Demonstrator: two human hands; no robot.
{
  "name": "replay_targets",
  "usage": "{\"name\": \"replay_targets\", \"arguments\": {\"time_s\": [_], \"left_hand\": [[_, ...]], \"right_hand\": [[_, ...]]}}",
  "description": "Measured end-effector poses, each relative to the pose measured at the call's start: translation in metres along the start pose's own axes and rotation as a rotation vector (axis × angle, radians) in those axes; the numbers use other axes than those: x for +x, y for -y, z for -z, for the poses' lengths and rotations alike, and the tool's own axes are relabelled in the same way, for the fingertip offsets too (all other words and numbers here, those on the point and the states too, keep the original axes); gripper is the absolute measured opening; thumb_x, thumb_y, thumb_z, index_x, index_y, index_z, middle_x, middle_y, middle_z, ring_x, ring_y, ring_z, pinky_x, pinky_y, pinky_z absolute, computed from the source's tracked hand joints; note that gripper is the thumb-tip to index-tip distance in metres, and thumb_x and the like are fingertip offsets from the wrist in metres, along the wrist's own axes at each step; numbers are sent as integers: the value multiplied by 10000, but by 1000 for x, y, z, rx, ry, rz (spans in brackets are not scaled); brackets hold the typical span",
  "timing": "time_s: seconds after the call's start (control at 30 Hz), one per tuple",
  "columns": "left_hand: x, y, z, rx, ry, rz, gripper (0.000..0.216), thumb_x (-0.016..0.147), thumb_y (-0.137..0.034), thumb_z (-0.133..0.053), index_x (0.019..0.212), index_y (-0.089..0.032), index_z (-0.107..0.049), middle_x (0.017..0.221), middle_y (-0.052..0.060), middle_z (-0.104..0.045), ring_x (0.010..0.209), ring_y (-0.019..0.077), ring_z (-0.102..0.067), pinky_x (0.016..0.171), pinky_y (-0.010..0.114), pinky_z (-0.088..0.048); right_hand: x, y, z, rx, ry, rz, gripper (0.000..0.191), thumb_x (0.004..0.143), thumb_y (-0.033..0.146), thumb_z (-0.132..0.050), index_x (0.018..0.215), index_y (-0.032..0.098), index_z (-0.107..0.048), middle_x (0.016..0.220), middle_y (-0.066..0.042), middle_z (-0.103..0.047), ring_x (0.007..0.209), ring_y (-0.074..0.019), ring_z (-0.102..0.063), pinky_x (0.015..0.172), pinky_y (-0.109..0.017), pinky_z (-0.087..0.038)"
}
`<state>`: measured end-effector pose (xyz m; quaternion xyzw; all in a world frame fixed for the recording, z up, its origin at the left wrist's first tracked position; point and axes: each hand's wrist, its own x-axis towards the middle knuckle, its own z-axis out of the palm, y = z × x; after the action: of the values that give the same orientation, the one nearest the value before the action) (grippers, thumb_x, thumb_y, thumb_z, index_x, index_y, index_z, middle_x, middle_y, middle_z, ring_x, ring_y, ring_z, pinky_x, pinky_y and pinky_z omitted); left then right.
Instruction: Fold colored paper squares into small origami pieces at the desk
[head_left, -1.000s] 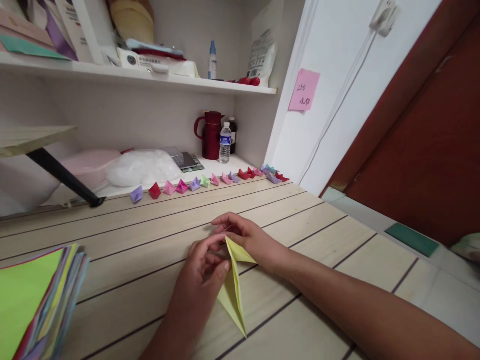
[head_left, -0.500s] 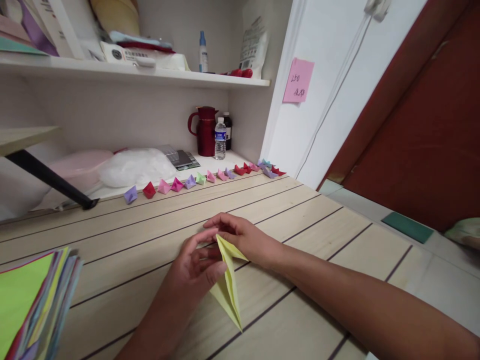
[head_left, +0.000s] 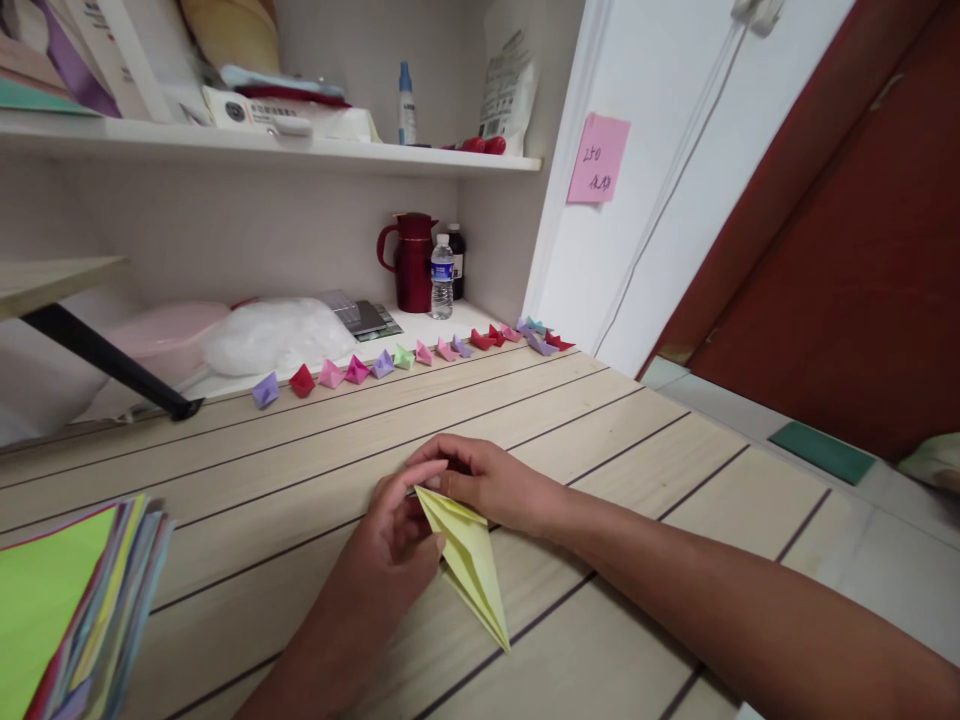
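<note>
1. A pale wooden desk (head_left: pixel 637 440) is running under a white shelf (head_left: pixel 300 150). A row of small folded paper shapes (head_left: pixel 405 355) is lining its far edge, and a red jug (head_left: pixel 411 262) and a water bottle (head_left: pixel 442 277) are standing behind the row.
2. A stack of coloured sheets (head_left: pixel 67 600) is lying at the near left corner, well apart from the hands. A pink sticky note (head_left: pixel 598 158) is hanging on the wall to the right.
3. Both hands are working at the middle of the desk on a yellow folded paper (head_left: pixel 469 560), a long kite-like shape tapering toward the person.
4. The left hand (head_left: pixel 397 545) is closed on the paper's left edge, with its thumb pressing near the wide end.
5. The right hand (head_left: pixel 487 480) is curling its fingers over that same wide end and pinching it against the left hand.
6. Compared with half a second ago, the paper is lying flatter and showing more of its broad face, and its long point is swinging out to the right.
7. The hands are also sitting closer together than before, which suggests the fold at the wide end is being pressed down rather than opened.
</note>
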<state>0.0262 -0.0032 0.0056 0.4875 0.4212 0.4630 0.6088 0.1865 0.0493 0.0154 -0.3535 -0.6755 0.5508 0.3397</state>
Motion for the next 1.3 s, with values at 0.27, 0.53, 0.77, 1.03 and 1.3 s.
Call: {"name": "replay_targets", "arguments": {"time_s": [0.27,0.53,0.77,1.03,1.3], "left_hand": [[0,8,-3,199,-106,-94,477,678,-183,-657,1147,-240,-590,1231,86,-629,1045,219,-651,823,320,-533],[-1,13,-6,374,-208,-132,471,680,-235,-614,1135,-231,-491,1041,47,-630,832,193,-668,699,322,-525],[-11,9,-6,927,34,-298,312,683,-70,-468,902,-251,-596,911,6,-629,872,192,-619,763,330,-484],[-14,2,-6,1208,47,-415,232,727,-29,-493,828,-226,-562,994,28,-590,941,180,-584,834,316,-466],[-26,0,-19,1421,-13,-404,257,808,-55,-463,914,-210,-638,947,43,-624,926,242,-591,868,416,-436]], "right_hand": [[1,-4,-4,-94,-54,65,246,870,166,-596,1104,215,-655,1027,-37,-656,926,-184,-609,801,-308,-493],[9,-14,-12,242,-297,-28,246,917,218,-475,1115,238,-620,940,-31,-630,846,-171,-599,732,-293,-483],[12,-7,-11,196,-271,23,178,888,308,-544,929,194,-675,900,-27,-663,894,-173,-591,885,-319,-437],[-14,25,12,-133,-219,23,176,867,313,-584,939,195,-693,947,-46,-684,893,-205,-581,840,-354,-429],[-115,33,-32,-938,-233,297,627,803,321,-694,1389,261,-479,1403,-101,-506,1306,-305,-419,1060,-485,-329]]}}
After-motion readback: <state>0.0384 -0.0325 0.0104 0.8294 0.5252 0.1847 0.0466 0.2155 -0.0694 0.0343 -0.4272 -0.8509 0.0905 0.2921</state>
